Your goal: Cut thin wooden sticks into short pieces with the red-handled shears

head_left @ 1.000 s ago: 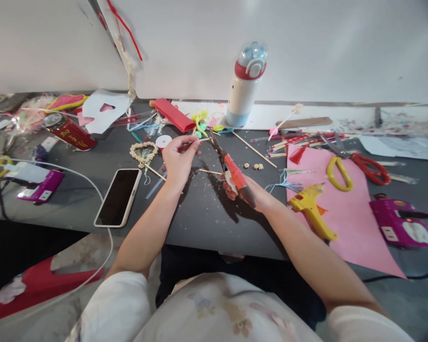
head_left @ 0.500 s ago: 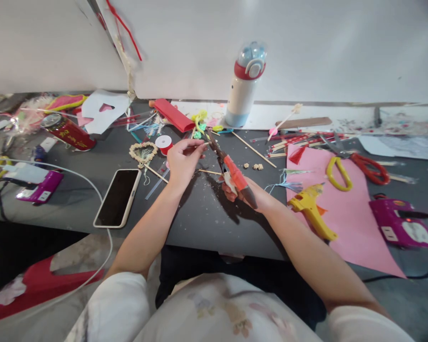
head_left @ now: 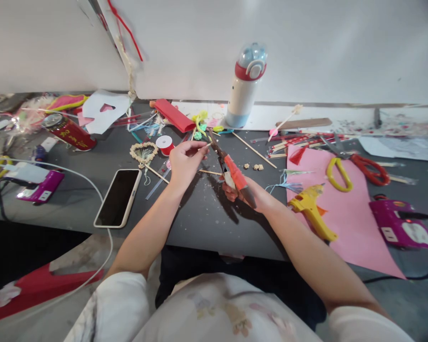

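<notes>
My left hand is raised over the middle of the grey table, thumb and fingers pinched together. Whatever lies between its fingertips is too small to make out. Close to these fingertips are the dark jaws of a pliers-like hand tool with an orange-wrapped handle. Its other handle shows pale and is partly hidden. My right hand is wrapped around the handles, and the jaws point away from me. Beyond both hands lie green and yellow craft pieces. A thin wooden stick lies between the hands.
To the left are a phone, a red thread spool, a braided heart and a red can. A bottle stands behind. Rightward lie pink paper, a yellow glue gun, scissors and small beige pieces.
My left hand has shifted very slightly right and down. The pale bit seen at its fingertips shows less now. My right hand and the tool hold nearly the same position.
</notes>
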Motion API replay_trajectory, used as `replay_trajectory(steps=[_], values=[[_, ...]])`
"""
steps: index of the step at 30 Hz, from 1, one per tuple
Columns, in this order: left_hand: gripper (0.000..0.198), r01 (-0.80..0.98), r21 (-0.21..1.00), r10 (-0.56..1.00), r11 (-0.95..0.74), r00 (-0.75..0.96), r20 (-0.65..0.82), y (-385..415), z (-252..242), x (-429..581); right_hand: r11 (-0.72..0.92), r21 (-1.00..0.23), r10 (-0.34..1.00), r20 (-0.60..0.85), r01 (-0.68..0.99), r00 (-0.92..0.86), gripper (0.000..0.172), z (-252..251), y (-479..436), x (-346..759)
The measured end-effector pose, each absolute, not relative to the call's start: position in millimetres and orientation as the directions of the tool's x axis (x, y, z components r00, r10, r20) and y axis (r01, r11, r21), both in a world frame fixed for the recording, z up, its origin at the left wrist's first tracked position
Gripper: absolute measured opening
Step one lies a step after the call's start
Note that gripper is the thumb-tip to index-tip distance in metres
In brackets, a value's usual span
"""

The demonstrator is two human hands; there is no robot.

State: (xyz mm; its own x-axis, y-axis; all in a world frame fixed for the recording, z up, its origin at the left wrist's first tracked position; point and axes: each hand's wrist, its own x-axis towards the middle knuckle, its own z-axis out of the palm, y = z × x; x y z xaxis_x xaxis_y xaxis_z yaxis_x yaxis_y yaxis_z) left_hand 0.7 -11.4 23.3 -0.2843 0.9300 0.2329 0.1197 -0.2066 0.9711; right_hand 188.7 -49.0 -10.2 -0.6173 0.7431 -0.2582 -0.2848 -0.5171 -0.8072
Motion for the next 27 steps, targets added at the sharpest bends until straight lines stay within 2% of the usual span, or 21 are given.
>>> replay_trajectory(steps=[7,11,17,20,22,24,27], values=[[0.002,0.153,0.967,0.933,-0.205,-0.268,0.241,-10.7,22.1,-1.0,-0.462,-0.838,0.738,-0.181,-0.291,-0.65,0.058,-0.5,-54.7,193.4],[0.005,0.142,0.964,0.932,-0.226,-0.257,0.256,-11.4,22.9,-1.8,-0.405,-0.869,0.733,-0.124,-0.284,-0.669,0.051,0.3,-56.4,194.5],[0.013,0.129,0.969,0.941,-0.209,-0.245,0.235,-12.6,24.6,-2.4,-0.427,-0.859,0.71,-0.125,-0.283,-0.693,0.043,-0.4,-54.6,193.7],[0.019,0.062,0.974,0.943,-0.22,-0.241,0.229,-10.3,21.4,-0.8,-0.419,-0.857,0.715,-0.107,-0.301,-0.691,0.043,0.3,-55.3,191.3],[0.031,-0.01,0.981,0.954,-0.195,-0.232,0.188,-9.9,18.2,2.3,-0.391,-0.865,0.729,-0.084,-0.313,-0.679,0.043,-0.7,-55.8,189.9],[0.043,-0.064,0.99,0.981,-0.125,-0.156,0.114,-12.8,15.2,7.7,-0.345,-0.884,0.756,-0.064,-0.314,-0.651,0.043,-3.9,-55.5,189.6],[0.059,-0.085,0.996,0.997,-0.001,0.074,0.007,-24.2,12.4,18.8,-0.241,-0.935,0.795,-0.037,-0.259,-0.605,0.041,-10.7,-53.7,191.8]])
